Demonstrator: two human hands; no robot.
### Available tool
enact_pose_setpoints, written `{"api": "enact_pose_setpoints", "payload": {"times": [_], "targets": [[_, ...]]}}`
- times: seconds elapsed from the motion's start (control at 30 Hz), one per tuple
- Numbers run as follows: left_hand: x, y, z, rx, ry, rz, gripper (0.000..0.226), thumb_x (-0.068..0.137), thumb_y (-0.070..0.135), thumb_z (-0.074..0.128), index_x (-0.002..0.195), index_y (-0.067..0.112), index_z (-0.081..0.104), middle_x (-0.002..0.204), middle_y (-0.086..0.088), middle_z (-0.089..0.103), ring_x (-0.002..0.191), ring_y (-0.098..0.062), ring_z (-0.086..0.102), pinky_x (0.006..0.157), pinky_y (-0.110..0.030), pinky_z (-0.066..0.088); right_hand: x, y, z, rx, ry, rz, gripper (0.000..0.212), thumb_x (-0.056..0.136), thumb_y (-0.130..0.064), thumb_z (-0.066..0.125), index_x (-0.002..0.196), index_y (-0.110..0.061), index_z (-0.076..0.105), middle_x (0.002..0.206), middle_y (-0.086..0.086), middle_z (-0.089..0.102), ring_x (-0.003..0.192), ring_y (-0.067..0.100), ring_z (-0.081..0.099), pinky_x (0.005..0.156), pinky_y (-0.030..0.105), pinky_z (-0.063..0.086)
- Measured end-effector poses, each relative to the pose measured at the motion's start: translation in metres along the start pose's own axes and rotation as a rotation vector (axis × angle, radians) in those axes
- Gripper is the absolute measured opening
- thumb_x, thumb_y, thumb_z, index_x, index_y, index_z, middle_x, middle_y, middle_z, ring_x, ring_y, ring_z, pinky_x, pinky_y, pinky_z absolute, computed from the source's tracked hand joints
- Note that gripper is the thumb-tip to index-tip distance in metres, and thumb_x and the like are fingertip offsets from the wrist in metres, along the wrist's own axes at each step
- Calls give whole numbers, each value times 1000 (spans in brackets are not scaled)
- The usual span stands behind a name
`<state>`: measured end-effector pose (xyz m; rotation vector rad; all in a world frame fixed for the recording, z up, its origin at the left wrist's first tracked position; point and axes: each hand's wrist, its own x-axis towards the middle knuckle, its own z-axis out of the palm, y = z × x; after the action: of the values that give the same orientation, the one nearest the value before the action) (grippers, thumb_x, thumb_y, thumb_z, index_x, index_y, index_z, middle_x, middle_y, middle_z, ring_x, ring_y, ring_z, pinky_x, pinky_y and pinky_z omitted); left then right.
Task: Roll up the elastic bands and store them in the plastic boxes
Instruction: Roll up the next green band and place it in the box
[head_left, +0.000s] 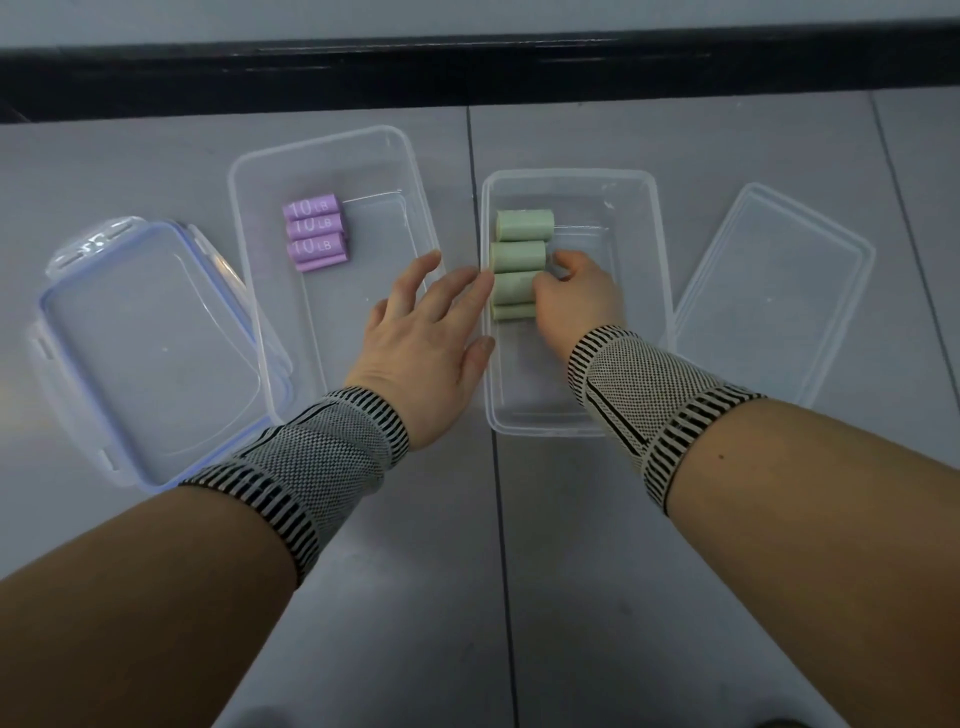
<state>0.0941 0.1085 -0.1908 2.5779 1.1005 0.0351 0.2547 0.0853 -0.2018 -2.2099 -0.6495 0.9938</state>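
Two clear plastic boxes stand side by side on the grey table. The left box (249, 208) holds several rolled purple bands (315, 234) printed "10 LB". The right box (644, 249) holds several rolled green bands (519, 254) stacked in a column along its left side. My right hand (576, 296) is inside the right box, its fingers curled against the right ends of the lower green rolls. My left hand (426, 338) rests open just outside the right box's left wall, fingertips touching the rim beside the green rolls. Both wrists wear striped knit bands.
A lid with blue seal and clips (150, 353) lies left of the left box. A plain clear lid (774, 291) lies right of the right box. A dark strip (467, 78) runs along the table's far edge.
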Motion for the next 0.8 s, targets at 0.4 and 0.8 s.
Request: {"api": "enact_pose_setpoints", "payload": {"times": [0.4,0.8], "targets": [[1,1,-1,-8,-12,-1,69,86,48,18,146,17,30,149,0,35,141,-28,12,104,-54,30,12,-1,3,21,-90,-33,52,94,-22,43,143,-33,35,135,5,49,110,19,54,85,26,42],[0,8,-11,-8,13,-39,61,89,40,42,144,16,32,150,-7,33,140,-31,21,106,-55,31,-15,-17,-54,11,-30,-148,64,93,-13,46,148,-37,20,136,1,44,99,16,59,83,32,54]]}}
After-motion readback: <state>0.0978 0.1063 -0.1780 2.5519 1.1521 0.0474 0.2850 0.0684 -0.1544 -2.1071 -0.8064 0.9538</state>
